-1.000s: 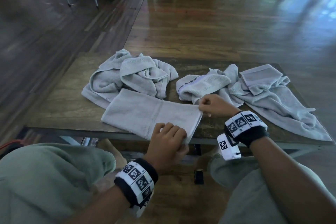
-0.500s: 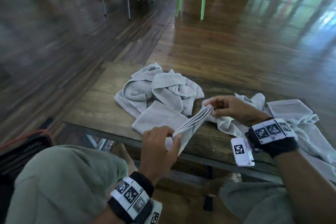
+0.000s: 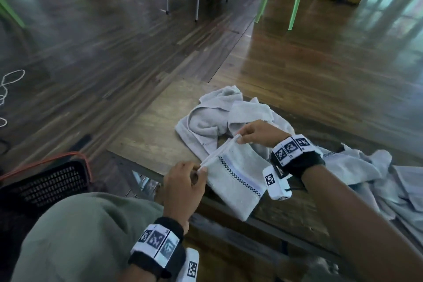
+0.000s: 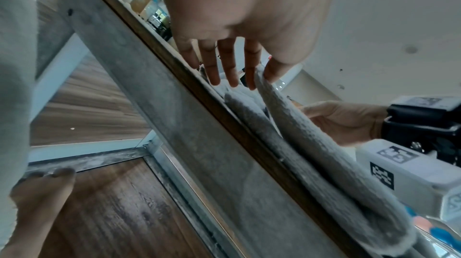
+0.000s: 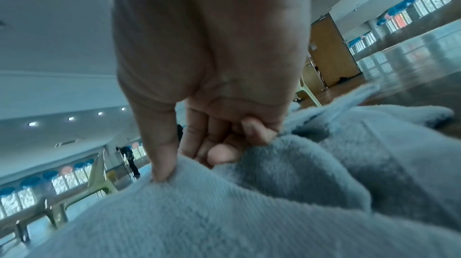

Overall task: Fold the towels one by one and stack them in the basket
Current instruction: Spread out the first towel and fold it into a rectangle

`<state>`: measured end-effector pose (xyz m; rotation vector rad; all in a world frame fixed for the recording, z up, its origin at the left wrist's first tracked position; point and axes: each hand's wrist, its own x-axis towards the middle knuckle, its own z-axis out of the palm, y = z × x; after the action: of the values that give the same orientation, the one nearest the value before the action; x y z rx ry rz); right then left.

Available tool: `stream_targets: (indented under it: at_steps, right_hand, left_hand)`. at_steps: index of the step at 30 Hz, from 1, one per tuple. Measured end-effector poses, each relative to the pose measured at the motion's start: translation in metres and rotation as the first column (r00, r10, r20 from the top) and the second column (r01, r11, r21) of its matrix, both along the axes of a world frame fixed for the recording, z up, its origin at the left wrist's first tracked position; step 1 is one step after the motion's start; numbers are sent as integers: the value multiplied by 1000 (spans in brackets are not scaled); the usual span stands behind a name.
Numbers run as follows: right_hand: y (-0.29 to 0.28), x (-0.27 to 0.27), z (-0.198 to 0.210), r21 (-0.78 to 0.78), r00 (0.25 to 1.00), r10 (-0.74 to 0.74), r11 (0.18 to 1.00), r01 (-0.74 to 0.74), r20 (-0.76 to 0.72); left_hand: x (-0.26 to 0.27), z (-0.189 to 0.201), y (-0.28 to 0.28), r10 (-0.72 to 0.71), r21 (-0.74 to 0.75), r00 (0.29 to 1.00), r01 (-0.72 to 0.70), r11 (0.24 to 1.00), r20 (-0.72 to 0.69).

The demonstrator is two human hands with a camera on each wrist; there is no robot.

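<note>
While the folded towel [image 3: 238,178] hangs over the tabletop's [image 3: 146,135] near edge, the left hand [image 3: 183,188] pinches its near corner and the right hand [image 3: 258,131] pinches the far one; crumpled towels [image 3: 212,119] lie behind, black basket [image 3: 45,185] at left.

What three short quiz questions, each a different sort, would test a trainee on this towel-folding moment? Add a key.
1. True or false: the folded grey towel with the checkered stripe lies inside the black plastic basket.
2. Which hand pinches the towel's far corner? A) left hand B) right hand
3. Fill in: the crumpled grey towels lie on the ___ wooden table.

Key: 1 false, both hands hold it at the table's near edge; 2 B; 3 brown.
</note>
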<state>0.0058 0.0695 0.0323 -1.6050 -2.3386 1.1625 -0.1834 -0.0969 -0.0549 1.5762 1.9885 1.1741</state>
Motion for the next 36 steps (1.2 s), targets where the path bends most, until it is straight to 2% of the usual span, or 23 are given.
stream_targets:
  at_steps: [4,7,13,16,19,22,24,27,31,36]
  right_hand:
    - [6,-14,-17,52,999,-24,998,22,31]
    - [8,-18,-21,104,996,-11,995,2,83]
    - [13,-18,-25,132,995,-17,991,4,98]
    - [17,-22,-30,145,984,3,989,-29,176]
    - [17,-25,-33,182,939,60,975,-128,338]
    - [17,-30,-34,132,836,150,958,-255,527]
    - [19,-34,-34,87,788,164,960,-265,593]
    - [20,-37,-35,73,791,179,960,-271,585]
    - [16,-34,-32,105,852,205,952,-288,482]
    - [0,-20,-30,115,926,116,979,-168,360]
  left_hand:
    - [-4,-3,5,6,-67,998,-11,998,-65]
    - [-5,-3,7,14,-101,998,-20,995,-61]
    - [-6,1,10,6,-138,996,-19,990,-94]
    - [-7,2,11,-12,-189,987,-19,982,-162]
    - [-8,3,12,-56,-251,968,-8,968,-246]
    - [-8,6,15,-105,-305,956,18,952,-272]
    - [-8,9,20,-136,-334,945,30,942,-298]
    - [-9,12,27,-162,-373,950,53,926,-267]
    - [-7,13,23,-165,-338,968,93,937,-190]
    - [-2,21,13,-162,-323,987,147,935,-20]
